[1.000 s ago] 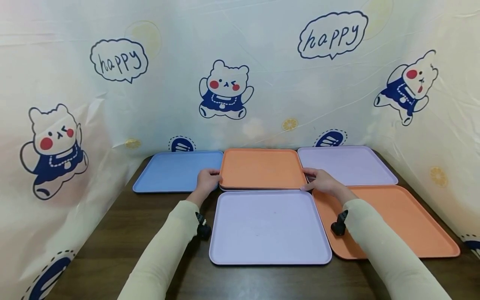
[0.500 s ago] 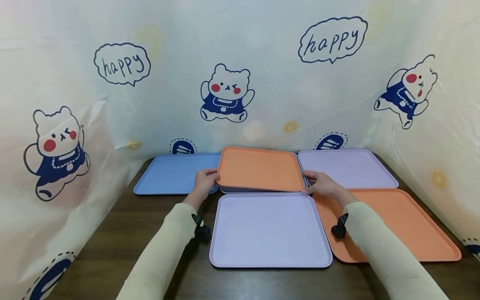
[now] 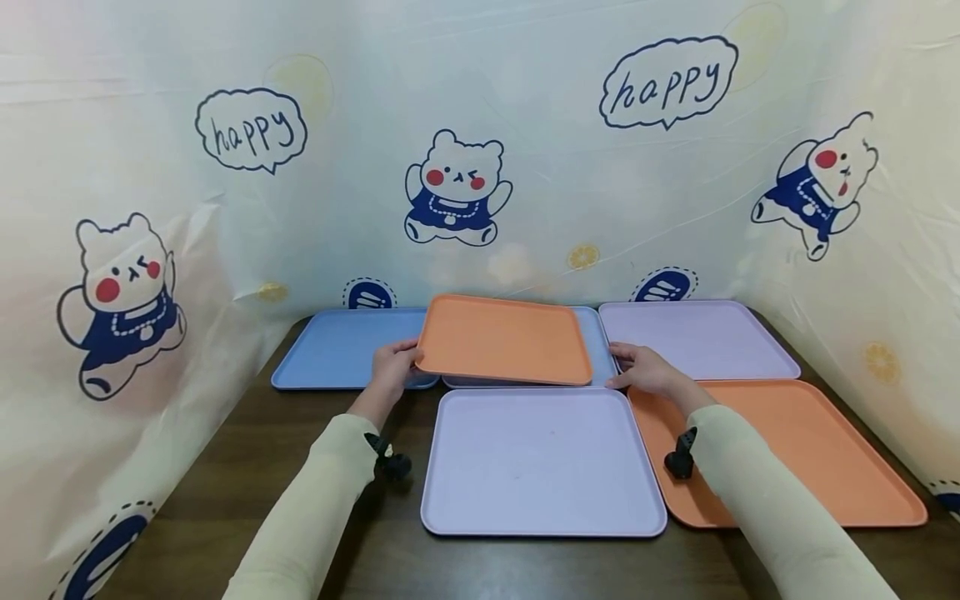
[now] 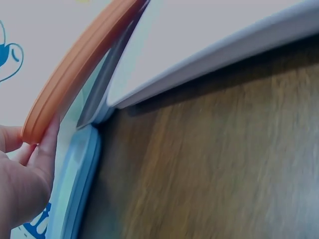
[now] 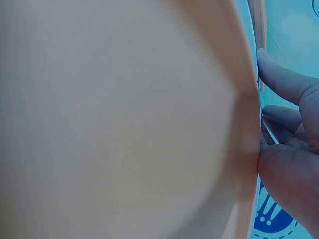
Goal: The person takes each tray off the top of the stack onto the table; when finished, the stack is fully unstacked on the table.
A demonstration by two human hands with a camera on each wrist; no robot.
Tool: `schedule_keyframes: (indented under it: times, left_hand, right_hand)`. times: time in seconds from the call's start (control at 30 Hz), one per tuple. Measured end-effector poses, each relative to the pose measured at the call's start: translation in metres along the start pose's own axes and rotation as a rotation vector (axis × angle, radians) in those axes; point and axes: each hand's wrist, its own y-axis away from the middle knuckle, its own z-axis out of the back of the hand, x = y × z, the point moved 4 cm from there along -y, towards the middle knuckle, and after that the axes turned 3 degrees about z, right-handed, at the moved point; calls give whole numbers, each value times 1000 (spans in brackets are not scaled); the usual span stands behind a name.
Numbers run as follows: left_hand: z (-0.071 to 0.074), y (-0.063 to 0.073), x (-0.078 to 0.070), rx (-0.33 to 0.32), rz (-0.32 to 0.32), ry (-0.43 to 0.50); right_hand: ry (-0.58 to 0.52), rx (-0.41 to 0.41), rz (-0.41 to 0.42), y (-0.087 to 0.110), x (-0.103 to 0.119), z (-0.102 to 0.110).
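Note:
My left hand pinches the left edge of a small orange tray, thumb above and fingers beneath, as the left wrist view shows. That tray is raised and slightly tilted over a stack whose top is a blue tray, bare along its right side. My right hand touches the right edge of this stack with thumb and fingertips, apart from the orange tray. In the right wrist view, the fingers lie along the rim. Most of the stack is hidden under the orange tray.
Another blue tray lies at back left, a lilac tray at back right. A larger lilac tray is in front, beside a large orange tray under the right forearm. A printed curtain stands behind the brown table.
The small orange tray has come up off the stack at its left and slid left with my left hand, uncovering the blue tray. My right hand has stayed at the stack's right edge.

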Motion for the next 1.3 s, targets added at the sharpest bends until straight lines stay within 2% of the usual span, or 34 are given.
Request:
schedule_keyframes:
  times: [0.4,0.5,0.63,0.73,0.8,0.9,1.1,1.3]
  left_hand:
    - [45,9,-3,-4,3,-6]
    - [60,12,-3,-22,27,-10]
    - [83,17,-6,-29,53,39]
    - [103,25,-10,5,34,111]
    - [116,31,-12,53,2,145]
    - [136,41,-16,86,-38,187]
    - [176,59,-18,55,-67,241]
    - [212,76,-15,80,-111,261]
  right_hand:
    - [11,10,-17,-2,-1,0]
    - [13,12,-20,-1,-2,0]
    - [28,13,-11,-1,-2,-1]
    - [34,14,-12,-2,-3,-1]
    - [30,15,-13,-3,-4,-1]
    - [30,18,-12,-3,-5,-1]
    - [45,16,1,-2,-1,1]
    - [54,10,0,-3,-1,2]
